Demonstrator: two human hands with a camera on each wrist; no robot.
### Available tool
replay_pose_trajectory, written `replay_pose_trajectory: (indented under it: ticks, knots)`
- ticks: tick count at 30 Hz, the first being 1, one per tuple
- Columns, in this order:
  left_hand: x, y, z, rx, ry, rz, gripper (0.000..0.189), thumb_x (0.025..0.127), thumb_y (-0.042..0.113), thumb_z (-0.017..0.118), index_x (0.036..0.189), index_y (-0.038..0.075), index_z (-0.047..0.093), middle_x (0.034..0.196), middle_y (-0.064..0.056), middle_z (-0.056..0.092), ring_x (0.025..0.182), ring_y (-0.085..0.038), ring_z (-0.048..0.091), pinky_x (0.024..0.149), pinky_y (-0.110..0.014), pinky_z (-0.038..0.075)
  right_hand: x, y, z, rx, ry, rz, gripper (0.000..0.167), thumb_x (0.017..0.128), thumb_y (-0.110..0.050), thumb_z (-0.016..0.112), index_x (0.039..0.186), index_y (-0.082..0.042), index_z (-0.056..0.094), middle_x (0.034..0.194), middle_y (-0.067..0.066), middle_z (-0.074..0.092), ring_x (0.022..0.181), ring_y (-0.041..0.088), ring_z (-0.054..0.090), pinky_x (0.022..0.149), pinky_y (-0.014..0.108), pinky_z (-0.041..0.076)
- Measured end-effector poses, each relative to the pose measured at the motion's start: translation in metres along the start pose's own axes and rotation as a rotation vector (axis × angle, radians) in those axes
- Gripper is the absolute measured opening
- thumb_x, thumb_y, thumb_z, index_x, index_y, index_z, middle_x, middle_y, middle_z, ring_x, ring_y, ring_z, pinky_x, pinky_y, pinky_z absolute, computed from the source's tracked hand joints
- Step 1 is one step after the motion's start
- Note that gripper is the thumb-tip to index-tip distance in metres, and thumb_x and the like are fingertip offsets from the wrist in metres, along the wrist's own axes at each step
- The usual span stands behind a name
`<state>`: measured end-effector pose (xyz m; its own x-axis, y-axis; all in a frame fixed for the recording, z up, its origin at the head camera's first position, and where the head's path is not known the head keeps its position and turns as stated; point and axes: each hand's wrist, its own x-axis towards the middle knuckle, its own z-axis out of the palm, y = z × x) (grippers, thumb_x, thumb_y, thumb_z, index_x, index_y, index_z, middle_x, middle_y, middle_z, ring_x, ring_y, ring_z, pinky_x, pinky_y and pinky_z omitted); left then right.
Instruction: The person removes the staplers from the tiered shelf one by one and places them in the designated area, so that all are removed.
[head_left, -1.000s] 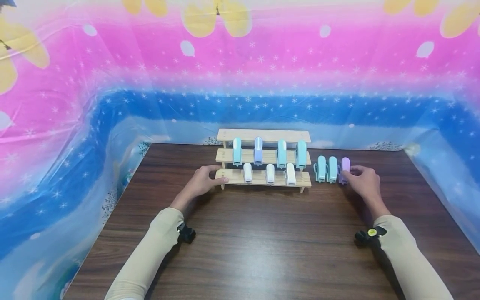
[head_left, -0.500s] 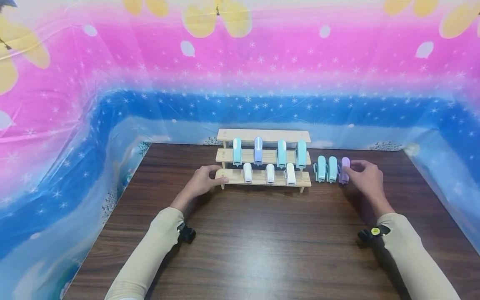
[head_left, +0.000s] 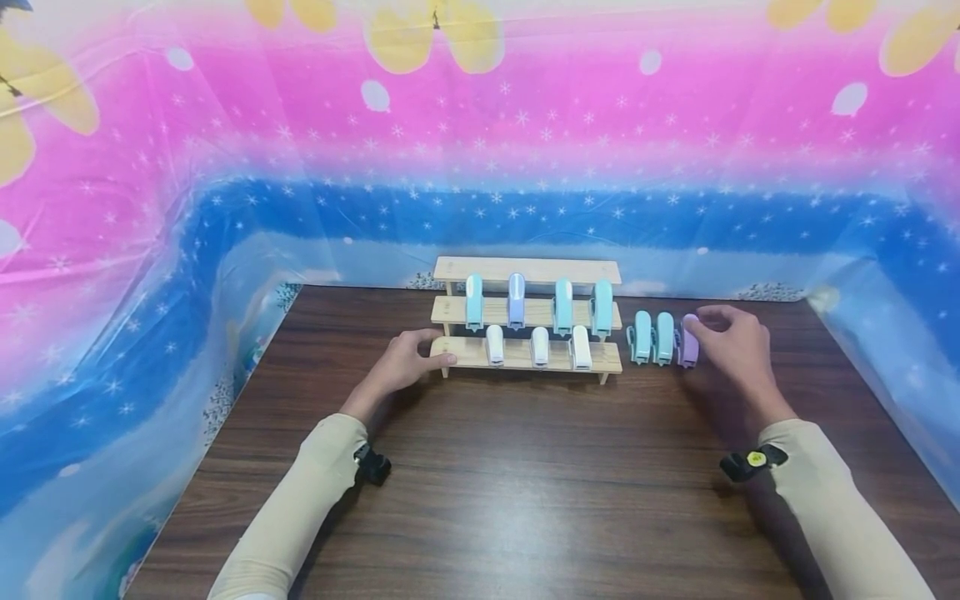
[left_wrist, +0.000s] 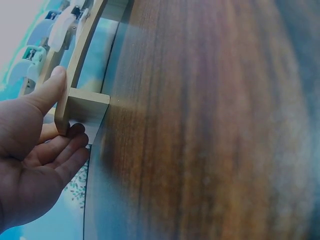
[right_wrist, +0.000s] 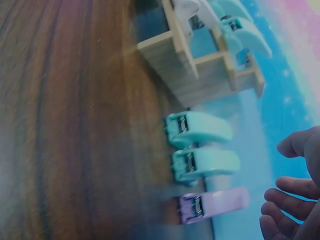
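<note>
I have the left hand (head_left: 408,362) clamped on the left end of the three-tier pale wooden display rack (head_left: 528,270), its thumb over the lowest board and its fingers beneath. The right hand (head_left: 735,346) is beside the pale purple plastic mini stapler (head_left: 687,350), which stands upright on the dark brown wood-grain tabletop (head_left: 525,467) off the rack's right end. From the head, thumb and stapler overlap, but the right wrist view shows me a gap: that hand's thumb and fingers are apart and hold nothing. My first worry is that overlap; judging depth from above alone, I could brush the purple stapler with the thumb and knock it over. Its neighbours, two mint-green plastic mini staplers (head_left: 663,338), stand so near that a sideways nudge would probably carry into them as well. The left grip is my other concern. A tug or twist there could tip or skew the rack, and the three white plastic mini staplers (head_left: 540,347) on the bottom board, along with the three teal ones (head_left: 563,307) and the periwinkle-blue one (head_left: 516,300) on the middle board, would likely slide forward, since their noses reach the front edges and I see nothing fastening them.
</note>
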<state>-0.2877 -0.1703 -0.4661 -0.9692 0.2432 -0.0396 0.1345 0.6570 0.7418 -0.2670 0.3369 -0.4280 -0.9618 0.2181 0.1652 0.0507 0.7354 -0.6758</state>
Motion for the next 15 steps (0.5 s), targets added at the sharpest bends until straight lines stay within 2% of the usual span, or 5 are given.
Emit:
replay_pose_trajectory:
  ticks: [4, 10, 12, 15]
  knots:
    - [0.000, 0.000, 0.000, -0.004, -0.001, 0.004, 0.063, 0.093, 0.039, 0.076, 0.142, 0.004, 0.059, 0.145, -0.017, 0.058, 0.129, -0.031, 0.055, 0.109, -0.054, 0.042, 0.001, -0.011, -0.004, -0.012, 0.010, -0.034, 0.071, 0.093, -0.063, 0.062, 0.134, -0.005, 0.065, 0.138, 0.025, 0.061, 0.127, 0.044, 0.053, 0.100, 0.058, 0.042]
    - [0.001, -0.001, 0.000, -0.009, -0.001, 0.006, 0.063, 0.093, 0.040, 0.076, 0.142, 0.004, 0.059, 0.144, -0.017, 0.058, 0.132, -0.031, 0.054, 0.108, -0.054, 0.042, 0.000, -0.029, -0.007, 0.000, -0.017, -0.084, 0.071, 0.093, -0.061, 0.064, 0.135, -0.003, 0.065, 0.140, 0.027, 0.059, 0.132, 0.047, 0.049, 0.104, 0.063, 0.039]
    - [0.001, -0.001, 0.000, -0.008, -0.001, 0.003, 0.063, 0.093, 0.040, 0.076, 0.142, 0.004, 0.059, 0.145, -0.017, 0.058, 0.132, -0.032, 0.054, 0.109, -0.054, 0.042, -0.002, -0.035, -0.007, 0.012, -0.031, -0.096, 0.074, 0.093, -0.062, 0.064, 0.136, -0.002, 0.064, 0.139, 0.027, 0.059, 0.131, 0.047, 0.050, 0.103, 0.063, 0.040]
    - [0.000, -0.001, 0.000, -0.004, -0.001, 0.003, 0.063, 0.093, 0.040, 0.076, 0.142, 0.003, 0.059, 0.145, -0.018, 0.057, 0.134, -0.032, 0.052, 0.110, -0.055, 0.041, -0.004, -0.043, -0.005, 0.011, -0.044, -0.118, 0.076, 0.092, -0.064, 0.064, 0.137, -0.003, 0.063, 0.137, 0.027, 0.061, 0.119, 0.044, 0.060, 0.095, 0.058, 0.048]
